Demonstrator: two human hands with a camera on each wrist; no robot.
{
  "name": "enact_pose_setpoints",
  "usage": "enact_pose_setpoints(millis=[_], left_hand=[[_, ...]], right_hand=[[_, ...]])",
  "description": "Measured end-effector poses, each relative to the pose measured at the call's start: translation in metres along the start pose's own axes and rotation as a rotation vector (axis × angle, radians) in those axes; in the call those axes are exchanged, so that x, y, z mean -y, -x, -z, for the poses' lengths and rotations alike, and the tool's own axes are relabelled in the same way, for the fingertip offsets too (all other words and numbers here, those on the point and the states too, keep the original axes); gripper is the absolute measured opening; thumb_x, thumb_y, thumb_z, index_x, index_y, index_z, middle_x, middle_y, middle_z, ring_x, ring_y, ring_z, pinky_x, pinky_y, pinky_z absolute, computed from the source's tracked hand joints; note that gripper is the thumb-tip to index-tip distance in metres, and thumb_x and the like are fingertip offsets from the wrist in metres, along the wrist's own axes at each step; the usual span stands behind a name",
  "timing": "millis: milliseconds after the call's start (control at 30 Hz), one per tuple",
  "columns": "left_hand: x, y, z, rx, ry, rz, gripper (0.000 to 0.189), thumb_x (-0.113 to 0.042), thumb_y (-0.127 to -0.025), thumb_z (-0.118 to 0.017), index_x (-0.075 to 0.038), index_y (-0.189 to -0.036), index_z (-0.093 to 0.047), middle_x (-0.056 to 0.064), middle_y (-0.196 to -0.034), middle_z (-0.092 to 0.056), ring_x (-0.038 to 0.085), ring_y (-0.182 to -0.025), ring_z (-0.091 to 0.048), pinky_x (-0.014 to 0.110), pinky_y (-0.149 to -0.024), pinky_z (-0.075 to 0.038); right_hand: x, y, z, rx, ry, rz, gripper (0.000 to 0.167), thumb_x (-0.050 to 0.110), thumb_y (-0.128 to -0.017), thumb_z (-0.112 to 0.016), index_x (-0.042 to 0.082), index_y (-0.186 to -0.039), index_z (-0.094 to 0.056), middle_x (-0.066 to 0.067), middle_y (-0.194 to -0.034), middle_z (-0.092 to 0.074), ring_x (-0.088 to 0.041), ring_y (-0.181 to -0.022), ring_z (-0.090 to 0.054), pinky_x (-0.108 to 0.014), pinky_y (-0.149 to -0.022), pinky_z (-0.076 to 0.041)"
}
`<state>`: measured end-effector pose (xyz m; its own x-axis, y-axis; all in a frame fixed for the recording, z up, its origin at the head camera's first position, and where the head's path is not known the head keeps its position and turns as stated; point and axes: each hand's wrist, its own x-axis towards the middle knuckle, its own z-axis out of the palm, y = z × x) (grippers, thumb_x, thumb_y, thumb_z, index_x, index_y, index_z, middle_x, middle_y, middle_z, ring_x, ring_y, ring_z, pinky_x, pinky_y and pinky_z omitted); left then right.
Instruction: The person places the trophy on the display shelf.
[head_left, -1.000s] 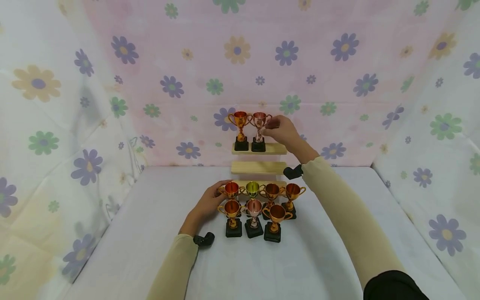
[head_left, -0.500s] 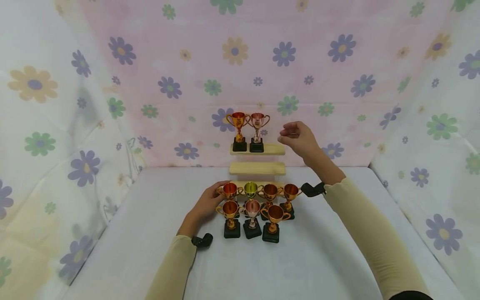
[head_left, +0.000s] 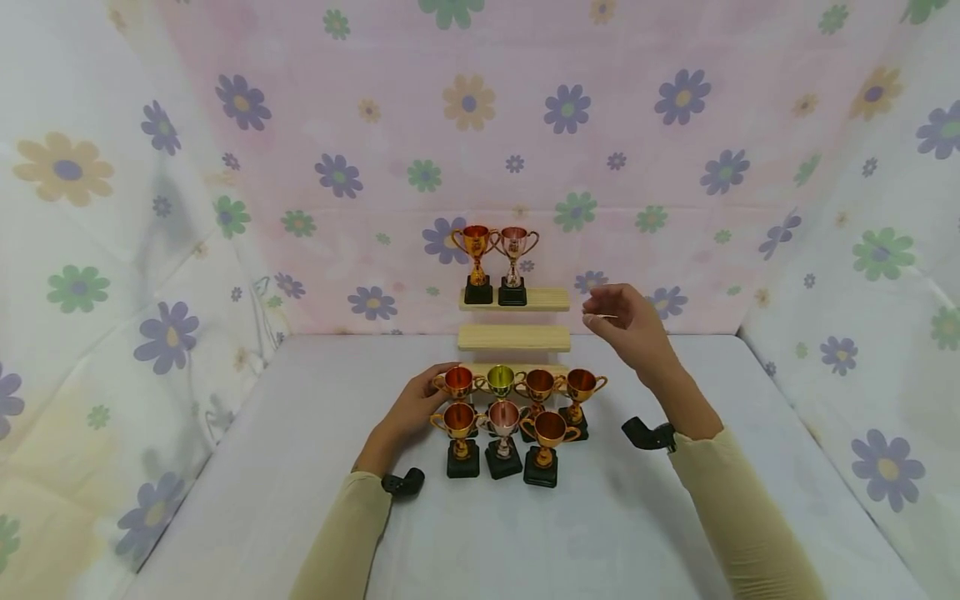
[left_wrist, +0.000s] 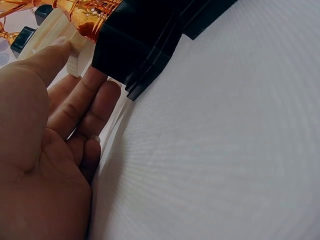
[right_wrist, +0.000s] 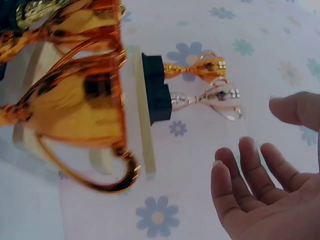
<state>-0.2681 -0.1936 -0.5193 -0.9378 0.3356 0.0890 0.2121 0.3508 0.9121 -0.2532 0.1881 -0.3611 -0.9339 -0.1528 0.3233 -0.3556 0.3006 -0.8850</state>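
My left hand (head_left: 415,403) is at the left end of the lowest step of a wooden tiered stand (head_left: 514,337); in the left wrist view its thumb lies on the wood (left_wrist: 60,25) with the fingers below. My right hand (head_left: 633,333) hangs in the air to the stand's right, fingers spread and holding nothing. On the top step stand a gold trophy cup (head_left: 477,258) and a rose-silver trophy cup (head_left: 513,258), side by side on black bases. In front of the lowest step, several more trophy cups stand upright, including a rose-silver one (head_left: 503,421) and a yellow-gold one (head_left: 501,381).
The front row also has two orange-gold trophy cups (head_left: 460,422), (head_left: 550,431). A white cloth covers the table (head_left: 337,367). Flower-print fabric (head_left: 375,242) hangs behind and on both sides. Black wrist cameras (head_left: 403,482) sit on both wrists.
My right hand has let go of the rose-silver trophy cup on the top step and moved right and down, away from it. The left hand stays at the stand.
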Motion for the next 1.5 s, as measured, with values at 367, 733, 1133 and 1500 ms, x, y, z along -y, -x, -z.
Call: enact_pose_setpoints(millis=[367,733,1133,1500], left_hand=[[-0.001,-0.001,0.0,-0.003,-0.013,-0.004,0.047,-0.017,-0.11,-0.059,-0.019,-0.157,-0.052,0.007,-0.116,-0.072,0.022,-0.108,-0.07,0.045,-0.1,-0.052],[-0.002,0.0,-0.002,-0.005,-0.01,0.009,0.046,-0.017,-0.11,-0.058,-0.022,-0.156,-0.052,0.007,-0.116,-0.072,0.021,-0.103,-0.068,0.04,-0.094,-0.051],[0.002,0.0,0.001,-0.008,-0.032,-0.007,0.048,-0.015,-0.109,-0.058,-0.019,-0.157,-0.051,0.007,-0.117,-0.075,0.023,-0.106,-0.069,0.038,-0.094,-0.051],[0.001,-0.001,0.0,-0.018,-0.031,0.02,0.048,-0.021,-0.109,-0.06,-0.022,-0.156,-0.052,0.006,-0.129,-0.071,0.024,-0.113,-0.068,0.051,-0.107,-0.048]], right_hand=[[-0.044,0.032,0.003,0.072,-0.041,0.087,0.046,0.012,-0.103,-0.07,0.005,-0.145,-0.052,-0.019,-0.134,-0.063,-0.029,-0.125,-0.062,-0.017,-0.099,-0.051],[-0.07,0.037,0.012,0.301,-0.087,0.153,0.063,-0.001,-0.098,-0.072,0.007,-0.155,-0.046,-0.015,-0.138,-0.057,-0.03,-0.128,-0.059,-0.035,-0.107,-0.051],[-0.094,0.037,0.0,0.456,-0.01,0.022,0.098,0.011,-0.091,-0.081,0.031,-0.166,-0.022,-0.016,-0.152,-0.046,-0.043,-0.14,-0.047,-0.066,-0.113,-0.041],[-0.109,0.042,-0.007,0.461,-0.049,-0.031,0.07,0.007,-0.092,-0.082,0.012,-0.15,-0.044,-0.015,-0.141,-0.056,-0.036,-0.124,-0.06,-0.065,-0.107,-0.046]])
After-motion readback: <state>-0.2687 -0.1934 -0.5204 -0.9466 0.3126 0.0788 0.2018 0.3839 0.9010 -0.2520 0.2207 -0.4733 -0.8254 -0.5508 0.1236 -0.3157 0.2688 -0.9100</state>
